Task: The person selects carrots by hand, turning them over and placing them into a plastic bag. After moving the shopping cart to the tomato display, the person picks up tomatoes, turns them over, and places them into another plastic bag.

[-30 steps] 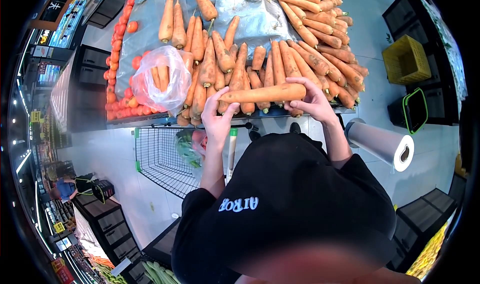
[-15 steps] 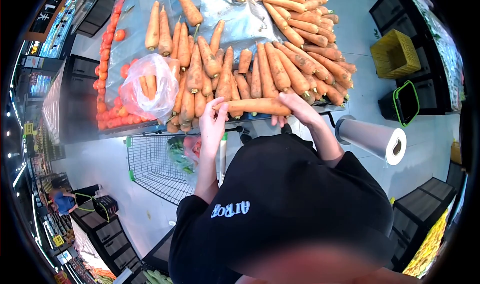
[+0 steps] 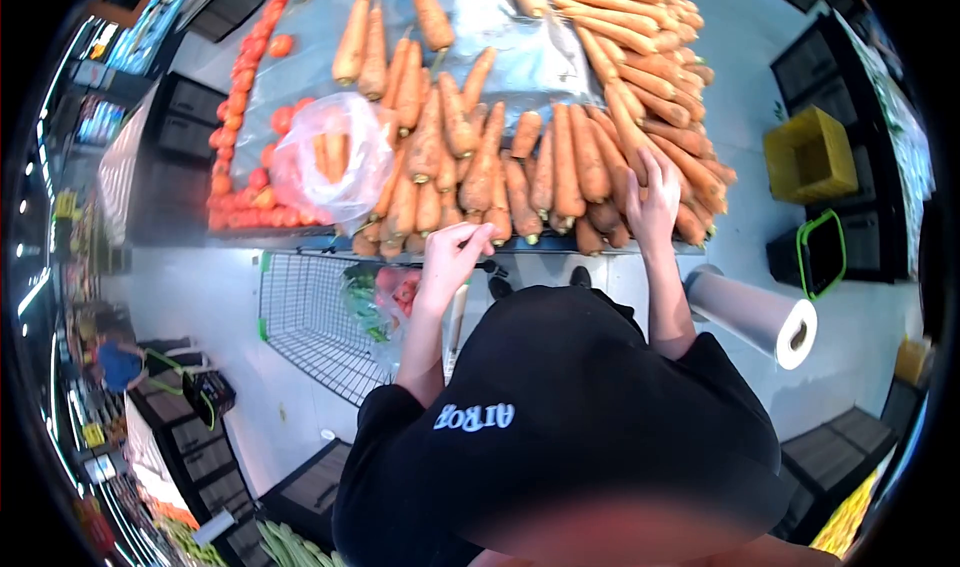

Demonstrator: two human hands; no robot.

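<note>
My right hand [image 3: 655, 205] has its thumb and fingers around the thick lower end of a long carrot [image 3: 622, 117], which lies over the right part of the carrot pile [image 3: 690, 137]. At the front edge of the display, my left hand [image 3: 457, 255] has its fingers curled together beside the thick ends of the front carrots [image 3: 499, 207], with nothing visible in it. To the left of these carrots, a clear plastic bag [image 3: 365, 157] with carrots inside rests by the tomatoes [image 3: 250, 205].
A wire shopping cart [image 3: 310, 312] with bagged produce [image 3: 372, 297] stands below the display on the left. A plastic roll [image 3: 750, 312] is at the right. Farther right are a yellow crate [image 3: 810, 157] and a black basket [image 3: 820, 257]. Another person [image 3: 122, 364] is at far left.
The single carrot held between both hands has left that position. My right hand has moved up and right onto the pile; my left hand has shifted slightly right and its fingers have curled.
</note>
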